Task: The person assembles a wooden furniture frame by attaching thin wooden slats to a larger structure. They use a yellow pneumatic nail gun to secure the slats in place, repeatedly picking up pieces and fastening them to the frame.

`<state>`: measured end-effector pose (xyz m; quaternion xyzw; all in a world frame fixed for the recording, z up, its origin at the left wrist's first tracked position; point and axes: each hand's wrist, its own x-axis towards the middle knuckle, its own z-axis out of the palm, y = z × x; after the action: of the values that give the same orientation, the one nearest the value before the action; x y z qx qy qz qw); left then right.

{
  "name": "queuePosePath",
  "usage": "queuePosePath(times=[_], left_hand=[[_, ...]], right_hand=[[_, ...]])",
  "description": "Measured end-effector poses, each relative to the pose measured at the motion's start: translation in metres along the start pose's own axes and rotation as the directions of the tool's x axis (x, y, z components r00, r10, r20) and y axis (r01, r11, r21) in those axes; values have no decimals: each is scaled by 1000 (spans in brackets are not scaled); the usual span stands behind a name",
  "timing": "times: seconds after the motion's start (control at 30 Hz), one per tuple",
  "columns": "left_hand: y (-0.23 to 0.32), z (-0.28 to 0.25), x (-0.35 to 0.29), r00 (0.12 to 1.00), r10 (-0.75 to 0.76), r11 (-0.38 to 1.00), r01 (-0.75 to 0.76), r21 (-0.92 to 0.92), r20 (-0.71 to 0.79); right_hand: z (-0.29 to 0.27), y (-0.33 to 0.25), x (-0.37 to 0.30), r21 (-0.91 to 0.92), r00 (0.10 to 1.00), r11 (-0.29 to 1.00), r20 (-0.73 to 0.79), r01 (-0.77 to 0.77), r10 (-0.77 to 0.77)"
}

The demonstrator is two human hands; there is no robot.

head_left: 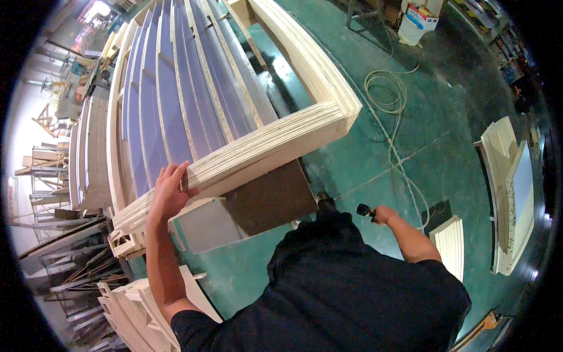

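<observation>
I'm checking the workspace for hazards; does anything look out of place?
The pale hose lies in loose loops across the floor, a possible trip risk. One strip on the wooden frame stops short of the near rail, unlike its neighbours, perhaps intentionally.

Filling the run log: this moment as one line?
left hand: touching pale rectangular layered-wood frame | right hand: holding small black object

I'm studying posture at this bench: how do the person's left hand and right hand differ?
The left hand rests on the edge of the wooden frame, while the right hand is off the frame, to its right. The left hand's fingers reach over the wood; the right hand's are curled around a dark tool. Both hands are bare.
</observation>
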<state>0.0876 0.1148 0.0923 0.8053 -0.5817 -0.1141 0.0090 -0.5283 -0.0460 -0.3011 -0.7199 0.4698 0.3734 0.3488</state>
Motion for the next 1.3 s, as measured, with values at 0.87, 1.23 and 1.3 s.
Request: queuePosePath(times=[0.87,1.23,1.3], left_hand=[[-316,79,-243,344,-633,729,566,-385,-693],[-348,137,-250,424,-673,706,123,-698,-606],[-339,127,-231,372,-681,714,145,-685,-631]], right_hand=[[0,-7,16,-102,953,948,9,301,-302],[25,-60,-18,-150,989,978,-3,144,-147],[33,-63,-17,-165,989,975,-4,147,-150]])
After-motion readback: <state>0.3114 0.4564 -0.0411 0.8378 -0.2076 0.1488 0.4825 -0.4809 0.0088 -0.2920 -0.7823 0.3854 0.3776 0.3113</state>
